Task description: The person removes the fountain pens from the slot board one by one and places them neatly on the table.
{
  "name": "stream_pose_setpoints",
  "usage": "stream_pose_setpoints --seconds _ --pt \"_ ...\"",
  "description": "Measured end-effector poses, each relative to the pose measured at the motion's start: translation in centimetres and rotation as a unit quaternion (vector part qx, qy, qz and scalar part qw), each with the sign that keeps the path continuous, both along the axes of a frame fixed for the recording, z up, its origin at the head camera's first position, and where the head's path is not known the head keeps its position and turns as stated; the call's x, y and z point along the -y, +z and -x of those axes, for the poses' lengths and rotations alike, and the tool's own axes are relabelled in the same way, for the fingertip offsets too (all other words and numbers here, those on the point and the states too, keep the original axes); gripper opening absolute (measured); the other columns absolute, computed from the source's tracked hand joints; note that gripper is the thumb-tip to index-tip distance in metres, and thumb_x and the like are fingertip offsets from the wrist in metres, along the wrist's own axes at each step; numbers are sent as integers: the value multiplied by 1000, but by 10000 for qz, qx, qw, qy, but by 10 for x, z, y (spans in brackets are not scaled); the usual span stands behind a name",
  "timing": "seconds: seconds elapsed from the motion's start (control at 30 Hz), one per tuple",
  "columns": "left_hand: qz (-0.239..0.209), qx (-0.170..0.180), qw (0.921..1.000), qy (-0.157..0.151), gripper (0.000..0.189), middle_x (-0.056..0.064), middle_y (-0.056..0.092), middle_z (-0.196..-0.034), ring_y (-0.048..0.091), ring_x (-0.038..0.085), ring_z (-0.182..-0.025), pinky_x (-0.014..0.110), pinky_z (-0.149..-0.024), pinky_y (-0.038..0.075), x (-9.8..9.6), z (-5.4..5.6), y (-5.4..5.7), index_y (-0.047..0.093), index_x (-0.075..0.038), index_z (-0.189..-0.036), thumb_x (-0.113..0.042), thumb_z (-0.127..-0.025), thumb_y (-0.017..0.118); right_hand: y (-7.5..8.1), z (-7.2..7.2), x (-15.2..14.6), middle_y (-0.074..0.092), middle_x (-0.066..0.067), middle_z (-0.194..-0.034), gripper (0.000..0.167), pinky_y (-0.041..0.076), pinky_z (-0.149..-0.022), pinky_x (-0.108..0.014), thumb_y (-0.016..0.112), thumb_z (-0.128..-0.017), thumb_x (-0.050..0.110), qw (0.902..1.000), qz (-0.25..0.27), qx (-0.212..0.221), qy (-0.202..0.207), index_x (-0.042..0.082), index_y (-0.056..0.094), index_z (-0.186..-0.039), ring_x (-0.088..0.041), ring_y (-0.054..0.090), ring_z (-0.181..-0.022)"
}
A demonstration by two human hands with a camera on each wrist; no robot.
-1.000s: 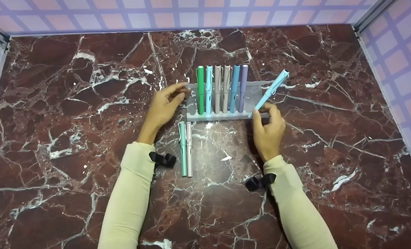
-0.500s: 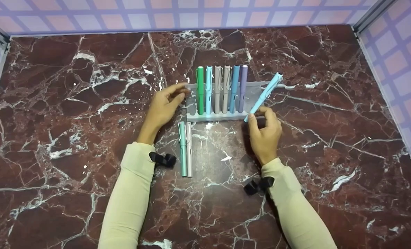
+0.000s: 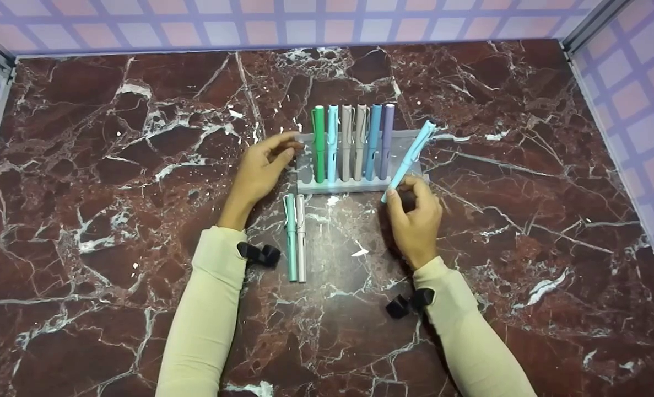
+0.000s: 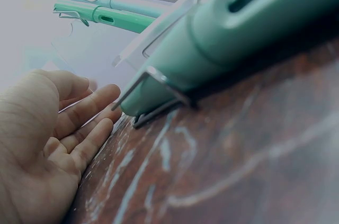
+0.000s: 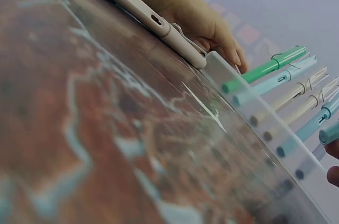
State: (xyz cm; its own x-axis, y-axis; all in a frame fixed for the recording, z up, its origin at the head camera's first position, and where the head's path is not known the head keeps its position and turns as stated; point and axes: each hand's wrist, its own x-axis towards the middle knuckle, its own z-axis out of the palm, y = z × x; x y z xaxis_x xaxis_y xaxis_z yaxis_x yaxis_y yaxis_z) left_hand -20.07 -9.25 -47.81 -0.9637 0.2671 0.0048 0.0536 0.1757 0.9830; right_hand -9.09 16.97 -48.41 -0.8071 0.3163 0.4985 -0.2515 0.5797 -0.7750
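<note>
My right hand (image 3: 415, 220) pinches a light blue pen (image 3: 415, 149) near its lower end, tilted with the clip end up and right, in front of the clear pen rack (image 3: 342, 188). Only fingertips (image 5: 333, 175) and the pen's end show at the right wrist view's edge. My left hand (image 3: 263, 171) is at the rack's left end, fingers loosely extended; whether they touch it is unclear. Standing in the rack are a green pen (image 3: 318, 144), a light blue one (image 3: 332, 144), two grey-beige ones, a blue pen (image 3: 373, 142) and a purple pen (image 3: 386, 142).
A teal pen (image 3: 291, 237) and a pale pinkish pen (image 3: 301, 237) lie side by side before the rack, close to my left wrist. The marbled table (image 3: 139, 220) is bounded by checkered panels (image 3: 304, 25) at the back and sides.
My right hand has moved left and toward me with the light blue pen, from the rack's right end to in front of it. The left hand stays in place.
</note>
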Motion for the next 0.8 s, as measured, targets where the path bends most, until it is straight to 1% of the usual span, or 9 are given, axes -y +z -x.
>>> stream_pose_setpoints --seconds 0.17,0.4,0.47,0.57,0.7,0.8 --pt "19 32 10000 4 35 13 68 -118 65 22 -92 27 -82 57 0 0 1 61 -7 -135 -3 -101 52 -1 -3 3 69 -10 -80 10 48 -75 -43 71 -86 8 9999 6 28 98 1 68 -93 -29 64 -76" --pt "33 -79 10000 27 34 14 69 -119 66 24 -97 29 -85 57 1 0 0 62 -7 -133 -3 -100 55 0 -7 7 72 -8 -80 10 54 -70 -39 72 -87 5 9990 56 45 447 -1 68 -94 -24 68 -72" --pt "0 -86 10000 18 34 14 69 -118 66 25 -96 29 -85 58 1 1 0 62 -7 -133 -3 -100 55 0 -9 9 73 -8 -80 10 55 -69 -39 72 -86 5 9987 37 81 495 0 68 -94 -24 68 -72" --pt "-36 -95 9999 7 34 14 69 -117 66 24 -95 30 -84 58 1 0 0 62 -6 -133 -3 -100 55 0 -12 11 74 -8 -80 10 56 -71 -41 73 -86 5 9984 -21 136 549 1 68 -94 -25 70 -73" --pt "-4 -88 10000 11 34 13 69 -117 66 23 -94 29 -83 58 0 0 1 62 -6 -134 -3 -100 55 2 -17 16 74 -7 -81 11 53 -76 -42 73 -86 7 9974 -76 259 663 2 68 -94 -26 70 -74" --pt "57 -35 10000 16 34 13 69 -118 65 23 -94 28 -84 57 0 0 1 62 -7 -134 -3 -101 54 2 -22 19 74 -6 -82 12 48 -75 -42 74 -86 9 9965 -129 320 757 3 69 -95 -25 67 -74"
